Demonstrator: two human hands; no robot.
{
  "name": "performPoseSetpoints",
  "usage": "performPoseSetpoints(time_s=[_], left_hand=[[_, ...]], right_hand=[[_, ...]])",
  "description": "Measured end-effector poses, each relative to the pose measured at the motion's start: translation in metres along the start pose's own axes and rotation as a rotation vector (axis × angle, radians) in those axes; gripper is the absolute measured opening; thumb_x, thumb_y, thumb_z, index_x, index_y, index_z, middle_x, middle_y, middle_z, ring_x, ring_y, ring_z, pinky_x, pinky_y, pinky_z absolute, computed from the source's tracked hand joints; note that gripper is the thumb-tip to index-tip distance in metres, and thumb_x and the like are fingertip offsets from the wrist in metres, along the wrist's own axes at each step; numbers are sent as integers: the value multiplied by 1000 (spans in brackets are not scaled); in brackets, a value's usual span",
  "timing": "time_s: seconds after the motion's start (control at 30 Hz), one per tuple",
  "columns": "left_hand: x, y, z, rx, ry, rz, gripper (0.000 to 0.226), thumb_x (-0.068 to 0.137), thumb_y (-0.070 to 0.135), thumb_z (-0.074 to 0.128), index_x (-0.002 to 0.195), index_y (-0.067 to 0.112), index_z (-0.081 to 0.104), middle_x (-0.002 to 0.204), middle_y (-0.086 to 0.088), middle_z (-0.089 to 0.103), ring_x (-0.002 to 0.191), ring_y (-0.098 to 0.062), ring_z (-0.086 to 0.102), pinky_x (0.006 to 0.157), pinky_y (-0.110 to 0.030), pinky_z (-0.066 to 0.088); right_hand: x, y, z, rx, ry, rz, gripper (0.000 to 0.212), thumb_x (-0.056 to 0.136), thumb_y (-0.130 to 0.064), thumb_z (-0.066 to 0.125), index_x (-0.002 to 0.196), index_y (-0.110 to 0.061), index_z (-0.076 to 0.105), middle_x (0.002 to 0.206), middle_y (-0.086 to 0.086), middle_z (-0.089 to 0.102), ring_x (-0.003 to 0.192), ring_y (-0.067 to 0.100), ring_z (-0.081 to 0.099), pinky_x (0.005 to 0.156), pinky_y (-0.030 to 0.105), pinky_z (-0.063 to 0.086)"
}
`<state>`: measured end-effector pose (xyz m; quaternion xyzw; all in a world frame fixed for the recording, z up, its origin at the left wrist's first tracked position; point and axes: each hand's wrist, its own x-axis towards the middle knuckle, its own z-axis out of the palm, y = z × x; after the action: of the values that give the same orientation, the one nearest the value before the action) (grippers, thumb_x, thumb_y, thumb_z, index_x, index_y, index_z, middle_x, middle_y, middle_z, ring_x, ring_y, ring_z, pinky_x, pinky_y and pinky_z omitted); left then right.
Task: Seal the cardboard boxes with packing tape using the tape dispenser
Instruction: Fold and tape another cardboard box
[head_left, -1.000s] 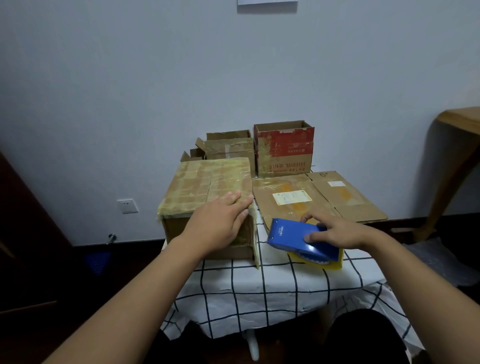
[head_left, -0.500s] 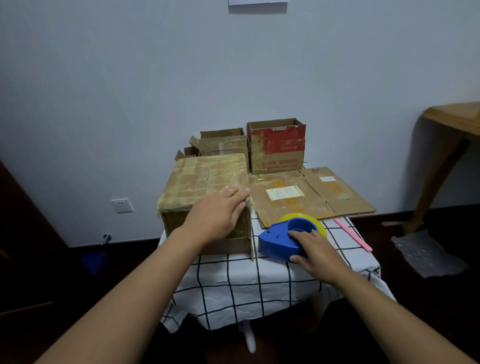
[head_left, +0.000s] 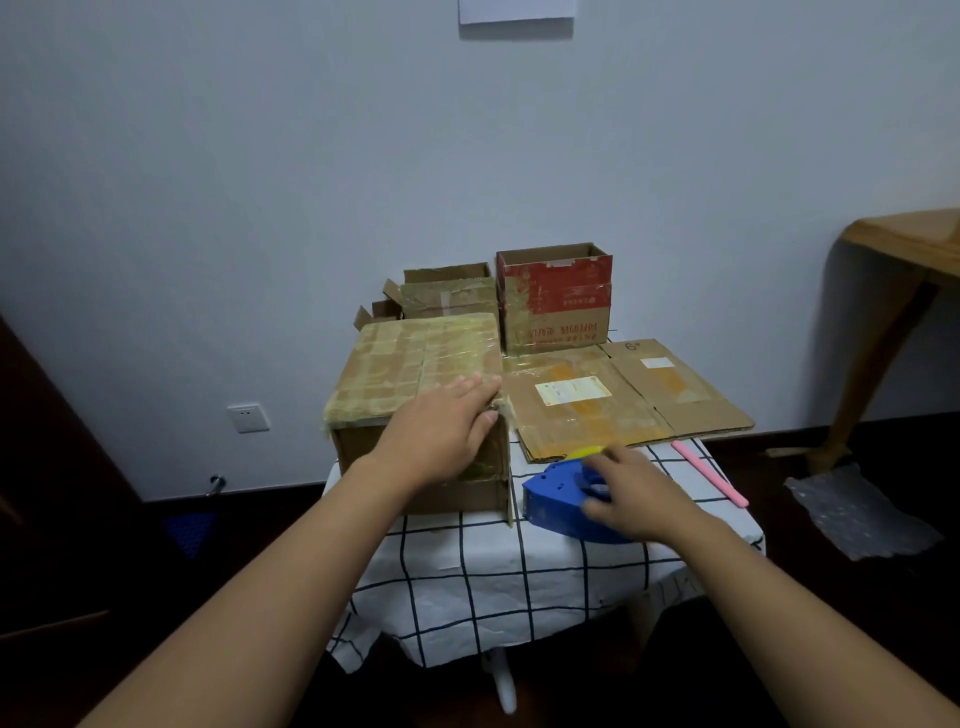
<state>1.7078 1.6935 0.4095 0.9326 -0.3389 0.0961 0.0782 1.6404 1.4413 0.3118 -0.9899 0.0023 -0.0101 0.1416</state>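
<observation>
Now, line by line:

Tape dispenser: the blue tape dispenser (head_left: 563, 499) sits on the table (head_left: 467, 582), just right of the taped box. It has a yellow roll at its back. It is down flat, likely because this box has had its tape.

Right hand: the right hand (head_left: 631, 496) lies over the top of the dispenser with its fingers spread. I cannot tell if it grips the tool or only rests on it.

Taped box: the taped box (head_left: 415, 364) stands on the left part of the table, its top covered in shiny strips.

Left hand: the left hand (head_left: 447, 431) lies flat and loose on the box's near right corner. It grasps nothing. It seems to press the tape end down so it sticks.

Loose tape: a bit of tape end (head_left: 503, 415) sticks out at that corner, by the fingers.

Other boxes: a red box (head_left: 553, 301) and a brown open box (head_left: 449, 293) stand behind, tops open, not sealed yet. Flat cardboard (head_left: 623, 400) lies to the right.

Pink stick: a pink stick (head_left: 709, 473) lies on the table edge, near the flat cardboard.

What changed: a second ago the right hand held the dispenser up off the cloth. Half a second ago it was set down, fingers in its hole. Now the hand has slid on top. The left hand has stayed on the corner.
</observation>
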Motion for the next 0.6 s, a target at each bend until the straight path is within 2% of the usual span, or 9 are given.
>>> performPoseSetpoints(time_s=[0.1,0.17,0.23,0.3,0.4,0.47,0.5,0.53,0.6], left_hand=[[1,-2,2,-2,15,-2,52,104,45,32,154,31,23,161,4,26,147,-14,24,115,-38,27],[1,-3,3,3,22,-5,52,104,45,32,154,30,25,160,4,26,147,-14,24,115,-37,27],[1,-4,5,6,33,-2,53,104,46,32,153,30,26,160,4,26,147,-13,24,115,-36,26],[0,-4,7,8,44,3,53,104,46,33,153,30,25,160,4,26,147,-13,24,116,-35,25],[0,-7,8,13,64,9,53,103,46,34,154,31,25,160,5,26,147,-12,24,116,-34,23],[0,-9,9,14,71,13,54,103,46,34,154,31,24,160,5,27,147,-12,24,116,-34,22],[0,-10,9,14,70,15,54,103,46,34,154,31,24,160,5,26,147,-12,24,116,-33,22],[0,-9,10,17,69,18,54,103,46,35,154,31,24,160,5,26,147,-12,23,116,-33,22],[0,-7,10,29,66,25,56,103,46,35,155,30,23,161,4,25,147,-13,22,117,-33,21]], right_hand=[[8,-36,-30,444,189,-12,37,97,-43,55,131,-26,59,123,-14,55,112,9,55,86,24,43],[15,-63,-41,888,142,43,32,97,-48,55,111,-21,68,101,-9,67,91,8,63,76,24,49],[22,-82,-44,1147,54,168,42,96,-54,54,102,-15,68,83,1,68,74,14,63,68,29,54],[27,-92,-40,1230,5,278,46,98,-53,52,99,-9,66,71,3,65,63,15,61,60,30,55],[32,-100,-31,1363,33,337,26,100,-35,56,97,-10,60,70,4,61,56,14,58,56,29,54],[34,-105,-23,1376,204,318,6,99,-21,59,97,-15,59,84,5,61,65,15,60,62,33,57],[35,-107,-20,1299,323,292,4,98,-15,59,98,-19,61,90,4,63,73,17,61,69,36,58],[34,-109,-17,1191,424,248,12,98,-11,57,101,-20,64,96,2,65,82,18,63,76,39,58],[28,-116,-8,1023,517,123,26,97,-5,52,113,-17,69,108,0,67,99,16,63,88,35,54]])
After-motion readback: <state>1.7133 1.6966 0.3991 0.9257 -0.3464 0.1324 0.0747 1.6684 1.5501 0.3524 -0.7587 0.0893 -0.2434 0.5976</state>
